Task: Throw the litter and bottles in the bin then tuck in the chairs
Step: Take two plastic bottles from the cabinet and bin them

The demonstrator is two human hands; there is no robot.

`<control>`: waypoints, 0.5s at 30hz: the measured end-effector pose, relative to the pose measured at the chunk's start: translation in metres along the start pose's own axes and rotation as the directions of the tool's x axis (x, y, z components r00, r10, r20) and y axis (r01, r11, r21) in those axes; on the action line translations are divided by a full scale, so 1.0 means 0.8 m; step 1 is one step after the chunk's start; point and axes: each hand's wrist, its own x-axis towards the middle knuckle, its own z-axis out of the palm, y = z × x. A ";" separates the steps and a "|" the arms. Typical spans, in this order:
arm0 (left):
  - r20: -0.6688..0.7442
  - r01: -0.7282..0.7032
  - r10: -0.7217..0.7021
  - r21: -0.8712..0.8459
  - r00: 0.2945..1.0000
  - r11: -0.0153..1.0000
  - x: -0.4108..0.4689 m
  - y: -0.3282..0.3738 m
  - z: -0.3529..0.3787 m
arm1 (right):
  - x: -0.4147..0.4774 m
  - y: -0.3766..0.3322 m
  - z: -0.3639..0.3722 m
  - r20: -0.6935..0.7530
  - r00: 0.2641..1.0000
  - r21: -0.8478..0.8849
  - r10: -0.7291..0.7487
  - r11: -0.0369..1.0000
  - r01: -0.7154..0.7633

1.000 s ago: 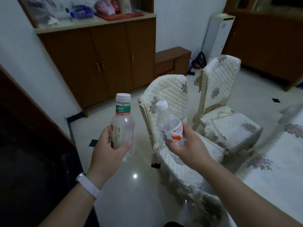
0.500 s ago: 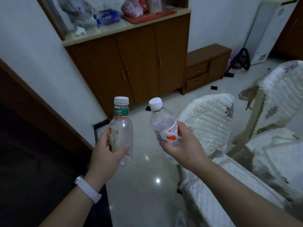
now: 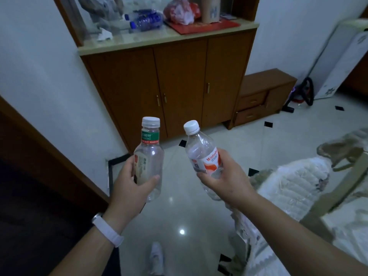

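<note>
1. Presently, left hand [image 3: 129, 186]: fingers and thumb wrapped round a clear plastic bottle with green neck label and white cap [image 3: 149, 156], which is held upright.
2. Right hand [image 3: 229, 180]: fingers curled round a clear plastic bottle with red-and-white label and white cap [image 3: 201, 154], which is tilted leftward.
3. Both bottles: held apart above the glossy pale tiled floor [image 3: 179, 212].
4. Bin: not in view.
5. Quilted cream-covered chair [image 3: 294, 188]: just beside the right forearm, likely not yet tucked in.
6. Risk: the thin walls may buckle under a squeeze and slip. A dropped bottle would likely roll on the smooth tiles.
7. Risk: the right forearm may snag the chair cover in passing.
</note>
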 end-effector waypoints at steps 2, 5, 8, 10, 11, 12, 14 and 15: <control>0.028 0.000 0.000 -0.014 1.000 1.000 0.051 -0.010 -0.011 | 0.039 -0.011 0.020 -0.017 1.000 -0.016 0.013 1.000 -0.014; 0.086 -0.017 0.021 -0.042 0.996 0.999 0.128 -0.014 -0.033 | 0.097 -0.033 0.045 -0.059 0.997 -0.037 0.049 0.998 -0.051; 0.132 -0.026 0.035 -0.070 0.991 0.997 0.201 -0.015 -0.053 | 0.150 -0.059 0.065 -0.116 0.991 -0.063 0.073 0.995 -0.080; 0.173 -0.033 0.047 -0.086 0.984 0.996 0.243 -0.011 -0.061 | 0.178 -0.075 0.073 -0.164 0.982 -0.063 0.089 0.993 -0.100; 0.196 -0.037 0.055 -0.093 0.979 0.995 0.262 -0.008 -0.062 | 0.190 -0.080 0.076 -0.185 0.978 -0.061 0.099 0.992 -0.112; 0.221 -0.041 0.062 -0.100 0.973 0.994 0.280 -0.006 -0.060 | 0.200 -0.083 0.078 -0.202 0.973 -0.061 0.113 0.990 -0.127; 0.267 -0.049 0.075 -0.104 0.961 0.993 0.311 -0.002 -0.052 | 0.216 -0.085 0.078 -0.231 0.962 -0.072 0.146 0.983 -0.166; 0.283 -0.056 0.084 -0.107 0.955 0.993 0.325 0.001 -0.046 | 0.223 -0.085 0.077 -0.249 0.956 -0.080 0.158 0.980 -0.183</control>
